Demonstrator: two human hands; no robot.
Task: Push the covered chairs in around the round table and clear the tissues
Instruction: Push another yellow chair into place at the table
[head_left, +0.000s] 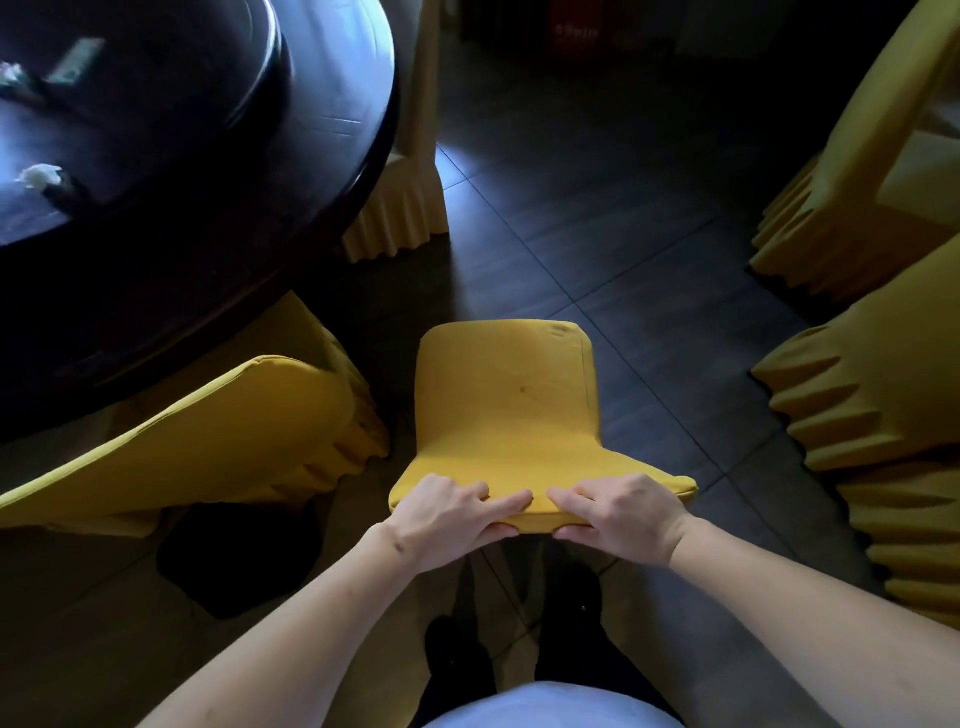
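A yellow-covered chair (511, 405) stands right in front of me, its seat facing away. My left hand (452, 512) and my right hand (618, 512) both grip the top edge of its backrest, fingers on top and thumbs underneath. The dark round table (332, 119) lies at the upper left, apart from this chair. Two crumpled white tissues rest on it: one tissue (40, 175) near the left edge of view, another tissue (9, 73) farther back.
A second covered chair (218, 431) sits tucked at the table to my left. A paler covered chair (410, 197) stands beyond the table. More yellow chairs (883, 395) crowd the right side. Dark tiled floor (597, 208) lies ahead.
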